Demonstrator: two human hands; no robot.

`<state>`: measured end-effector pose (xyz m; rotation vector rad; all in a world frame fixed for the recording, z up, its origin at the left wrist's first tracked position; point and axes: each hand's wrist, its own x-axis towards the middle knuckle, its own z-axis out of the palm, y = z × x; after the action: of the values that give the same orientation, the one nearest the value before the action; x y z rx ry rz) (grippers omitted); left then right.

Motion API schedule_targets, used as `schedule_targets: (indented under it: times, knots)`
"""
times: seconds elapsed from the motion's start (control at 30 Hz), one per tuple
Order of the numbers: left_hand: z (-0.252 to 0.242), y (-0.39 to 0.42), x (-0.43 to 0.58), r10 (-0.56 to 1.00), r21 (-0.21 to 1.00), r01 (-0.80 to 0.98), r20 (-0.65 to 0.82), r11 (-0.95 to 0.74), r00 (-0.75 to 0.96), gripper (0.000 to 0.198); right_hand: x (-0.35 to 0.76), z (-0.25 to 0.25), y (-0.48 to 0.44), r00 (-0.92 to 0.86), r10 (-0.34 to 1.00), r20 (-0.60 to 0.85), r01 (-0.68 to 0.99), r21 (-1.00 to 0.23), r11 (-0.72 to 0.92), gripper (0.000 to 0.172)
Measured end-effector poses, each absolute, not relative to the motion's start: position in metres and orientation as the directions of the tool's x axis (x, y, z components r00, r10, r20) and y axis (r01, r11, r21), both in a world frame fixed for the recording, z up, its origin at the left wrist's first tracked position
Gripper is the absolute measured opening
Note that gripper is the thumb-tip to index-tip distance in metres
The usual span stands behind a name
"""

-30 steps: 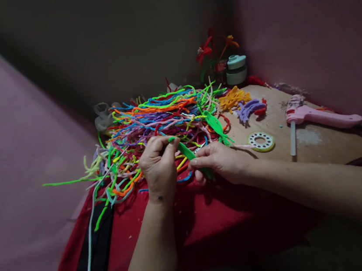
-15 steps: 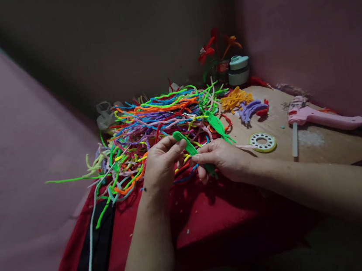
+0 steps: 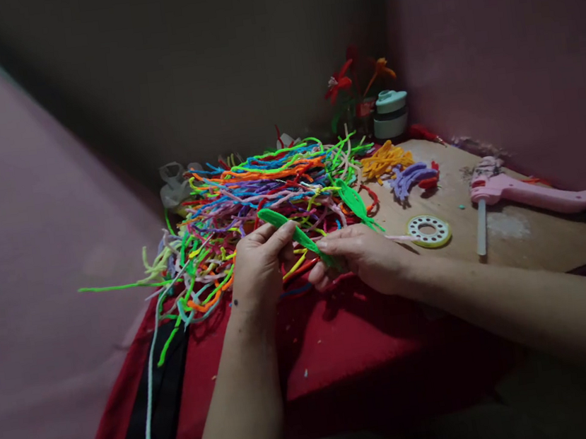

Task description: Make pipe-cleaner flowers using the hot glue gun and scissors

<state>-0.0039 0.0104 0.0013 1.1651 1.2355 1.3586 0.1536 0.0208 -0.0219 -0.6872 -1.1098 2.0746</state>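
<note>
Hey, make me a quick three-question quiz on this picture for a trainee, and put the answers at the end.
1. True or false: the left hand and the right hand both hold the green pipe-cleaner piece.

2. Multiple choice: what colour is the body of the glue gun? A: black. B: pink. C: yellow.

3. Short answer: which round item lies between the right hand and the glue gun?

Key:
1. True.
2. B.
3. The white disc with a yellow rim.
</note>
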Motion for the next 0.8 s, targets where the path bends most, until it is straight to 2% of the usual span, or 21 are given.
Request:
schedule_targets:
  times: [0.1,0.23,0.4,0.53,0.63,0.7,0.8]
  knots:
    - [0.001,0.010,-0.003,0.992,0.998,-0.022,0.062,-0.065,-0.114,0.024,0.154,-0.023,0.021,-0.629,0.766,-0.131,-0.290,-0.875,-0.387,0.010]
    - [0.003,0.008,0.001,1.000,0.997,0.073,-0.011,0.012,-0.016,0.028,0.153,-0.025,0.021,-0.571,0.816,-0.087,-0.258,-0.925,-0.279,0.015]
    - [0.006,0.005,0.007,0.997,0.975,0.217,-0.040,0.054,-0.065,0.029,0.153,-0.023,0.020,-0.544,0.838,-0.036,-0.259,-0.943,-0.209,0.018]
    - [0.006,0.005,0.012,0.992,0.973,0.228,-0.018,0.047,-0.125,0.026,0.152,-0.021,0.021,-0.547,0.835,-0.049,-0.262,-0.938,-0.227,0.019]
    - [0.004,0.006,0.014,0.981,0.967,0.253,0.024,0.026,-0.191,0.031,0.152,-0.023,0.023,-0.554,0.830,-0.065,-0.230,-0.946,-0.227,0.021]
    - [0.003,0.008,0.015,0.985,0.967,0.253,0.012,0.032,-0.170,0.035,0.152,-0.024,0.023,-0.560,0.827,-0.046,-0.215,-0.956,-0.199,0.020]
    - [0.002,0.011,0.013,0.996,0.984,0.174,-0.014,0.028,-0.086,0.029,0.153,-0.021,0.025,-0.538,0.843,0.010,-0.222,-0.966,-0.130,0.017]
